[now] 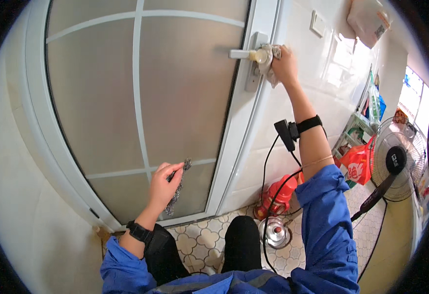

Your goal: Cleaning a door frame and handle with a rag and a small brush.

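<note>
A white-framed door (pixel 185 108) with frosted panes stands before me. My right hand (pixel 285 66) is closed on a crumpled pale cloth (pixel 268 73), pressed against the lever handle (pixel 240 54) and its metal plate (pixel 251 84). A cream-coloured round piece shows at the lever's base, partly behind the cloth. Lower down, my left hand (pixel 164 186) pinches a grey, curly steel-wool scourer (pixel 173 200), which dangles from the fingers in front of the lower pane. Some of the scourer is hidden by the fingers.
A red flask (pixel 279 193) and a metal kettle (pixel 276 234) stand on the patterned floor near my legs. To the right are a standing fan (pixel 396 159), a red bag (pixel 357 162) and a shelf rack (pixel 352 132). A black cable (pixel 269 206) hangs beside my right arm.
</note>
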The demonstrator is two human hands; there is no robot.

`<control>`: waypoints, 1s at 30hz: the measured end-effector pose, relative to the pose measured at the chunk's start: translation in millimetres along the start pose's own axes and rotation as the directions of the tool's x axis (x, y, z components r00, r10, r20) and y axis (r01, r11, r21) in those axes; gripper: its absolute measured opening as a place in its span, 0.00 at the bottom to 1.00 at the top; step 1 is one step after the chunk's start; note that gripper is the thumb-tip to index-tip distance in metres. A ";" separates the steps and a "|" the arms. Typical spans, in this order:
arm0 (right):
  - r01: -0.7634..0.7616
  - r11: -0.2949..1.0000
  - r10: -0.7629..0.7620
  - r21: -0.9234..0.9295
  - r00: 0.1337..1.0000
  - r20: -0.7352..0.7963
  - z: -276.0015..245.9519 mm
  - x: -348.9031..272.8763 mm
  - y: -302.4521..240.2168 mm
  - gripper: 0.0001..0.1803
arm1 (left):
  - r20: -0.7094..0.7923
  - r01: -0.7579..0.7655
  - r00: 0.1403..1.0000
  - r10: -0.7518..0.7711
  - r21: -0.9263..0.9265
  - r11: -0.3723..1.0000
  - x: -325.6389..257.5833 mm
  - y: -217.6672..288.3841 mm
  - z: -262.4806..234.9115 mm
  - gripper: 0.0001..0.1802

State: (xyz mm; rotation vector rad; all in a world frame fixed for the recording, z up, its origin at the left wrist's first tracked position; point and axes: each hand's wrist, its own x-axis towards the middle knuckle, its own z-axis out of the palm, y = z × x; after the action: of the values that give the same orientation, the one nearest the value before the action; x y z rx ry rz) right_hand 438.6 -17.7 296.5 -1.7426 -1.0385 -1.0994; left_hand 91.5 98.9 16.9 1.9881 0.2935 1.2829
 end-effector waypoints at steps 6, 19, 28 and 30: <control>-0.031 0.999 0.031 0.024 0.999 -0.023 10.5 -40.4 6.4 0.16 | 0.011 -0.010 1.000 0.010 0.033 0.999 -8.0 -10.5 7.7 0.09; 0.271 0.963 -0.271 0.005 0.961 0.050 87.6 -244.0 -57.6 0.29 | 0.031 0.197 0.980 -0.196 -0.016 0.980 -36.4 -31.8 16.4 0.10; 0.339 0.940 -0.340 -0.038 0.923 -0.181 90.6 -154.7 -94.6 0.26 | 0.021 0.222 0.975 -0.222 -0.005 0.975 -54.3 -72.0 11.6 0.09; 0.396 0.914 -0.404 -0.087 0.868 -0.291 92.2 -114.0 -94.7 0.25 | 0.010 0.233 0.973 -0.233 -0.010 0.973 -54.9 -77.4 14.7 0.09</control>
State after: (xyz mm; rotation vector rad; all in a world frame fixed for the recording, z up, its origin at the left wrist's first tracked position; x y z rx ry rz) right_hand 343.9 73.9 182.0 -1.3436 -1.2222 -1.5894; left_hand 92.9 116.3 -77.5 1.8866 0.4987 1.1235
